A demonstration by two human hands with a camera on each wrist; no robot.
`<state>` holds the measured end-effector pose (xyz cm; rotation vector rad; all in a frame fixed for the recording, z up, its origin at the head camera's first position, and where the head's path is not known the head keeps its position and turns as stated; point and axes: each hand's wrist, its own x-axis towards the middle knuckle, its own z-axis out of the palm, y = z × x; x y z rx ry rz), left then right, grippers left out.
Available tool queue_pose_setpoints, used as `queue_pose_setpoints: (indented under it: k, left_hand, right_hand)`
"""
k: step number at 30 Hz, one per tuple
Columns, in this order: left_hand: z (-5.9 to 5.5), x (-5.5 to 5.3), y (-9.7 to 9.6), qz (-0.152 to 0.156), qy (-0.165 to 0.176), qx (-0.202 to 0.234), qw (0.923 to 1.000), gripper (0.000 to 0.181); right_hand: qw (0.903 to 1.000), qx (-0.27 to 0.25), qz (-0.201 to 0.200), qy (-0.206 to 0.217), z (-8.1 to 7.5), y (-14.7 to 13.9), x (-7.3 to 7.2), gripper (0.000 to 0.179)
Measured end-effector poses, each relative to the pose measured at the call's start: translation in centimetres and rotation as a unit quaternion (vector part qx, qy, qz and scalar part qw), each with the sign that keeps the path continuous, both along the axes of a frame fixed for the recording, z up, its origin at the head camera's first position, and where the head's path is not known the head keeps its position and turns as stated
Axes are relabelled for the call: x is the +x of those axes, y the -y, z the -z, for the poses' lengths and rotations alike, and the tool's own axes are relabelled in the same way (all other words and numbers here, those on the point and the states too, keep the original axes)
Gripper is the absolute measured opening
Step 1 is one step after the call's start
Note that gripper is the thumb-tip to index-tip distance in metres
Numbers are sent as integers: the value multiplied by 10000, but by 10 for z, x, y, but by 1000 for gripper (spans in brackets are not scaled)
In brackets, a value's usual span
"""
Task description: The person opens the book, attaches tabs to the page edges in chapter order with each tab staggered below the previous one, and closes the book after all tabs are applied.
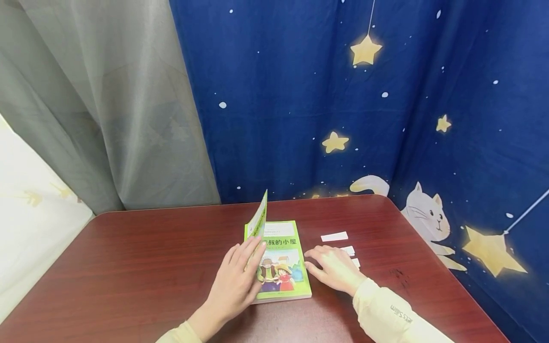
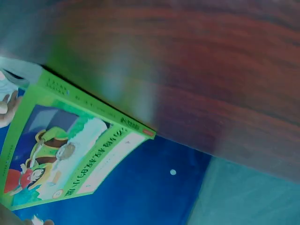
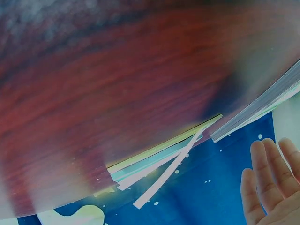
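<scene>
A green picture-covered book (image 1: 285, 276) lies on the dark red table, its title and cartoon figures facing up. Along its left side stands a raised green cover flap (image 1: 260, 214), tilted upward. My left hand (image 1: 236, 274) rests at the left of the book, fingers fairly straight against the foot of that flap. In the left wrist view, the book's cover (image 2: 56, 150) and spine (image 2: 101, 105) show at a slant. My right hand (image 1: 334, 267) lies beside the book's right edge, fingers loosely bent, with fingertips near the cover and nothing visibly held.
Several paper strips (image 1: 334, 236) lie right of the book, partly behind my right hand. In the right wrist view, one pale strip (image 3: 164, 176) curls away from the others. A blue starry curtain (image 1: 291, 119) and a grey one (image 1: 146, 105) hang behind the table (image 1: 150, 257).
</scene>
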<state>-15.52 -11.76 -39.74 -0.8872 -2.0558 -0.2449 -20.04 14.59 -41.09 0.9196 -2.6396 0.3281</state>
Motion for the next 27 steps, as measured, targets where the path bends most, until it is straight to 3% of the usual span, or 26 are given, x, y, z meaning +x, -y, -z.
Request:
queue_pose_setpoints:
  k: [5,10,22,27]
  left_hand:
    - [-7,1,13,-204,-234,163,9994,52]
    - [-11,6,30,-709,-77,30,9975,51]
    - [-10,17,63,-1283,140,53,9916,51]
    - [-8,19,72,-1429,73,-23,9897,50]
  right_hand:
    - [10000,-13,-47,35,0,1,1,20]
    - [10000,10,-51,32,-1,1,1,20]
    - [9999,6,1,107,1,0,1,21]
    - [10000,4,-13,74,1,0,1,21]
